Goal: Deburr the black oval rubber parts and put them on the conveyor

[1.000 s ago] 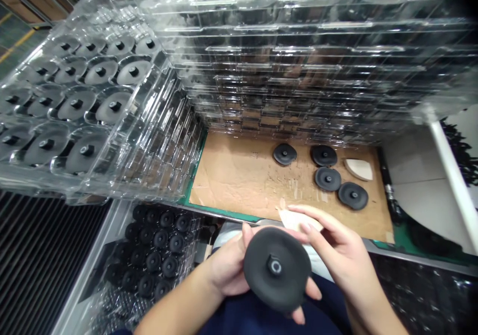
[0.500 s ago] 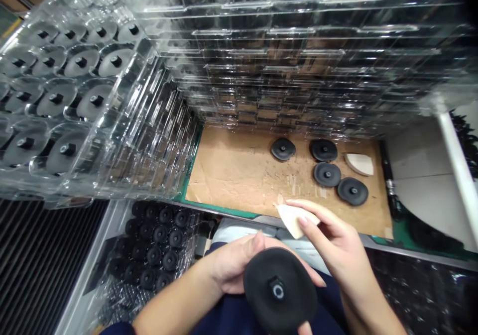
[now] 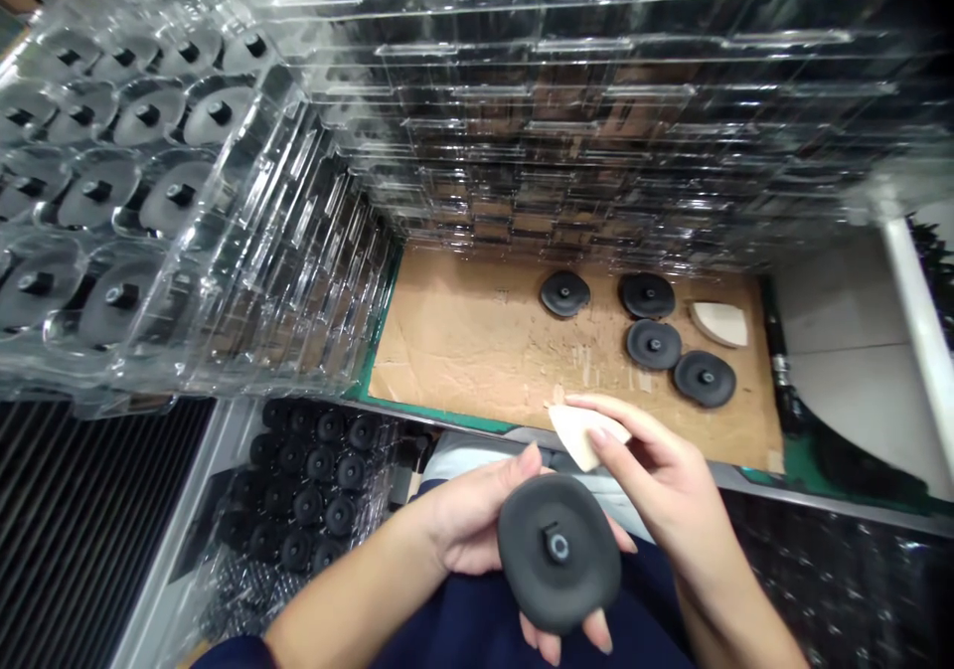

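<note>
My left hand cradles a dark, rounded disc-shaped part from beneath, its fingertips showing past the lower and right edges. A short stub with a pale ring stands at the disc's middle, facing up. Between the thumb and fingers of my right hand is a cream wedge-shaped pad, held just above the disc and apart from it. Beyond my hands, several similar black discs, among them a lone one, lie on a cardboard sheet. Another cream wedge pad rests at the sheet's right end.
Stacked clear plastic trays rise behind the cardboard. On the left, another tray stack carries grey discs in its pockets. Below it sits a lower tray of black discs. A white panel stands at the right.
The disc has turned and tilted in my left hand, moving slightly up, and more fingertips show under it. My right hand and the pad have shifted slightly left.
</note>
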A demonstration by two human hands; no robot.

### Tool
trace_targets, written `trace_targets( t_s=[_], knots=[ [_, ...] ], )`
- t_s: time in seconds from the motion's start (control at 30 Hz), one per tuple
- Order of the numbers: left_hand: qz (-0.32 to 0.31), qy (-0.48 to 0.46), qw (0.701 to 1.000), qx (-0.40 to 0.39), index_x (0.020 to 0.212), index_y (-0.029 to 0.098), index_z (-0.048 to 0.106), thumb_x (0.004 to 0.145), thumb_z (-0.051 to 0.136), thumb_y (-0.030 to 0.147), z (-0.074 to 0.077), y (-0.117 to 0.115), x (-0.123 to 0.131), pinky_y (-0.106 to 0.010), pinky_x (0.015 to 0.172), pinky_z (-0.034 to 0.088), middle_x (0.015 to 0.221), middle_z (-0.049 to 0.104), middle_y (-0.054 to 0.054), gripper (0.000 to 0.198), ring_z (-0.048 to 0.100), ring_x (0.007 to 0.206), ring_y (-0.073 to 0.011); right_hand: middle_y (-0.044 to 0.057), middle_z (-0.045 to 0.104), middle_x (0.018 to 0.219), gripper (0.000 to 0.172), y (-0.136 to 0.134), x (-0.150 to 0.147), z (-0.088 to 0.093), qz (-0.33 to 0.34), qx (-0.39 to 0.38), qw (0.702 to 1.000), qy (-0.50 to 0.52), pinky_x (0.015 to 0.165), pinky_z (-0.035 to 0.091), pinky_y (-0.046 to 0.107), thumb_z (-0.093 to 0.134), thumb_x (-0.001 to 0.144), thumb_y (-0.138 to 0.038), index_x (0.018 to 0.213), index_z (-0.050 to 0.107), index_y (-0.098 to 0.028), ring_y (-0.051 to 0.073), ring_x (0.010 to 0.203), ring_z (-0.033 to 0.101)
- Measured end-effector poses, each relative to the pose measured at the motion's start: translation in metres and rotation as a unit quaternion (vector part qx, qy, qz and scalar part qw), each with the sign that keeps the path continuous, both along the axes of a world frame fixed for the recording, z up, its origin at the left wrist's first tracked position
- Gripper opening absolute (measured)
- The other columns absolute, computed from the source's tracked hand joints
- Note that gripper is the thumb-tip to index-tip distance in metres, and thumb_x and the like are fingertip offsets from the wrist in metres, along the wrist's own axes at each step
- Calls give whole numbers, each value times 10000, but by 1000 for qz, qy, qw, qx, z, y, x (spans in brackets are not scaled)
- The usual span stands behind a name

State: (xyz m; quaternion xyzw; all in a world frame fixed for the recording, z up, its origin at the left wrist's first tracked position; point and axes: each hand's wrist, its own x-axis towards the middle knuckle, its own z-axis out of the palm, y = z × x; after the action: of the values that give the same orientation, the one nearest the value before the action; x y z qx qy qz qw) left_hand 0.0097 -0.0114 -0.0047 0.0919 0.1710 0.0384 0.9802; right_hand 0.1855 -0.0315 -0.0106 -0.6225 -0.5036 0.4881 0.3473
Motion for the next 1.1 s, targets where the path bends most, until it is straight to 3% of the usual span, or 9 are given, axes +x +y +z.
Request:
trace_targets(
  t_s=[0.23,0.37,0.53,0.63,0.7,0.83,0.9,1.0,1.1],
  knots=[
    [-5,-14,995,-95,1000,158,701,645,638,669,-3,-1,-3,-213,461,535,724,753,-58,626,697,527,-144,34,721,1084,257,0,-1,0,-4,-11,1000,13,846,545,320,589,855,-396,1035,701,-251,214,978,670],
    [127,-31,990,-59,1093,159,667,672,694,569,-6,-6,-2,-267,631,579,902,749,-104,588,731,729,-198,26,719,1082,248,0,-6,-3,-42,-22,998,28,821,537,320,594,847,-398,1015,706,-253,204,918,674],
    [290,29,956,-32,1129,185,649,710,735,398,-6,-4,-12,-331,828,553,1111,690,-89,478,675,1000,-249,39,722,1031,266,2,1,-10,-59,-14,998,-2,808,521,324,574,860,-401,1023,696,-231,203,901,661],
    [323,54,945,-25,1115,206,653,731,726,364,-4,-1,-16,-320,877,522,1174,660,-71,422,640,1064,-242,43,712,1029,236,4,9,1,-46,55,994,-78,685,509,293,558,881,-353,1036,695,-241,196,853,650],
    [322,58,945,-4,1121,206,648,709,750,354,-2,0,-14,-303,873,516,1179,656,-65,450,636,1061,-234,30,704,1015,227,6,7,17,-29,154,981,-118,666,479,277,562,888,-250,1084,676,-266,176,842,631],
    [306,85,948,36,1115,188,657,703,770,262,2,-4,-3,-250,880,491,1047,709,-40,434,642,1018,-185,15,693,840,308,16,-9,48,130,369,908,-150,650,383,296,469,905,-99,1099,664,-240,138,689,551],
    [312,104,943,49,1097,194,670,687,782,251,2,-6,1,-230,888,485,1048,717,-28,429,638,1017,-169,15,666,752,316,21,-15,56,189,361,895,-181,628,329,306,420,903,-85,1009,692,-206,139,639,507],
    [343,125,929,59,1064,214,687,663,795,305,0,-9,1,-198,892,479,1095,709,-11,425,632,1017,-146,18,617,677,331,27,-20,61,193,292,898,-268,624,278,315,405,872,-49,924,708,-171,150,623,471],
    [343,132,928,67,924,187,717,671,787,308,-1,-10,-1,-234,865,499,997,719,-17,288,639,990,-172,8,604,663,340,31,-24,61,203,367,882,-213,626,266,314,383,889,-81,949,704,-176,147,605,461]
  ],
)
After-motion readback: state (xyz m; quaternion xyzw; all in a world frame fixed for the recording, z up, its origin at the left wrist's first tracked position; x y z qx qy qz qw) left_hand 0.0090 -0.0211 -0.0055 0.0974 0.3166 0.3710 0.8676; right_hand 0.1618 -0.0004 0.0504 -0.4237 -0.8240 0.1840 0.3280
